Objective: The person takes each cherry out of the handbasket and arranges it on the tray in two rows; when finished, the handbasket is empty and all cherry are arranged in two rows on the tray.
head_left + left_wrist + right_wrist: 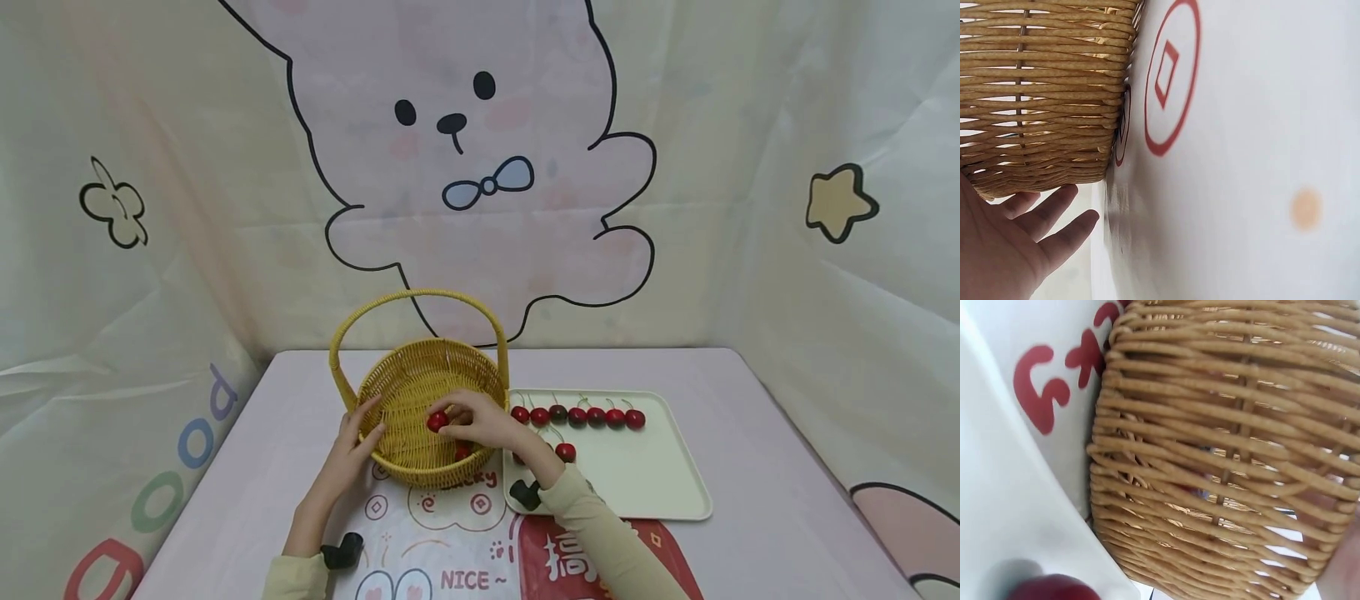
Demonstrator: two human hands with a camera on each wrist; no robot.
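Observation:
A yellow wicker basket (397,477) with a tall arched handle stands left of centre on the table. My left hand (351,450) holds its left rim, and the fingers (1054,215) lie against the outer weave in the left wrist view. Over the basket's inside, my right hand (480,419) pinches a dark red cherry (438,421) between thumb and fingertips. Another cherry (462,451) lies low in the basket, partly covered by the right hand. From the right wrist, the woven wall (1229,425) hides most of that hand.
Right of the basket, close against it, lies a cream tray (645,483). A row of several stemmed cherries (577,417) runs along its back, and another cherry (566,452) sits nearer the front, beside the right forearm. The tablecloth (465,575) carries printed pictures and lettering.

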